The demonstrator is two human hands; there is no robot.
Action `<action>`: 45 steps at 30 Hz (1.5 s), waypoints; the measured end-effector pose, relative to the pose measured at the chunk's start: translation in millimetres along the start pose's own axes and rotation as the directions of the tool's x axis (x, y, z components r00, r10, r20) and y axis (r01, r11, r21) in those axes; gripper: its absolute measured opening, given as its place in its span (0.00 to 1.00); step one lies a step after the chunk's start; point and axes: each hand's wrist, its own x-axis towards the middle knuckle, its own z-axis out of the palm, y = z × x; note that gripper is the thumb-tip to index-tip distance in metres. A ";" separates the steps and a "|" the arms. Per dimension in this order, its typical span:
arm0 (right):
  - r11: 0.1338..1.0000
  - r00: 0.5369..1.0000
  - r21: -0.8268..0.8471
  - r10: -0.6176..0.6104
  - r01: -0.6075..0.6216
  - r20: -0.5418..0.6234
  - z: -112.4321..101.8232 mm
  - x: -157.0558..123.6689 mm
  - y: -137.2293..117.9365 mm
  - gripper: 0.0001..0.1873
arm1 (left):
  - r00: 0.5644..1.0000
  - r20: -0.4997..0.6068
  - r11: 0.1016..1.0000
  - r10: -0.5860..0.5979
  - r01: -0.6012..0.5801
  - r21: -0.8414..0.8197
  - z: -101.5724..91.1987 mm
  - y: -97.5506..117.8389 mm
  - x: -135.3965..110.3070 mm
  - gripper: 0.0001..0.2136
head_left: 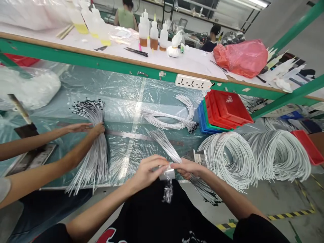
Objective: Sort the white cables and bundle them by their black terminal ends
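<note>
My left hand point(148, 170) and my right hand point(186, 167) meet at the table's near edge, both pinched on a strip of clear tape point(167, 175) wrapped round a bundle of thin white wires point(165, 145). A crumpled tail of tape hangs below my fingers. The bundle runs diagonally from the table over the edge toward my right leg, its black tips low by the floor.
A co-worker's two hands point(88, 129) grip another wire bundle point(97, 148) at left. A metal ruler point(131, 135), curved wire bundles point(172, 119), stacked red, green and blue trays point(220, 113) and coils of white cable point(233, 158) lie around. Bottles, scissors and a red bag sit on the shelf above.
</note>
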 end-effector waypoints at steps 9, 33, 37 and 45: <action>0.979 0.991 -0.197 0.065 -0.042 0.114 8.3 5.3 -12.1 0.30 | 0.907 0.208 0.894 -0.367 0.406 -0.189 -33.0 -18.6 51.9 0.11; 0.926 0.935 -0.150 0.328 -0.346 -0.132 8.0 32.4 5.9 0.36 | 0.616 -0.355 0.711 -0.703 0.621 -0.329 74.9 -21.8 -75.3 0.11; 0.892 0.911 -0.198 0.380 -0.407 -0.160 14.3 28.1 -3.5 0.34 | 0.593 -0.359 0.693 -0.721 0.599 -0.401 75.6 -17.4 -87.1 0.08; 0.857 0.906 -0.295 0.390 -0.423 -0.166 39.3 42.4 -13.9 0.37 | 0.289 -0.343 0.442 -0.894 0.437 -0.783 87.8 -37.0 -76.9 0.12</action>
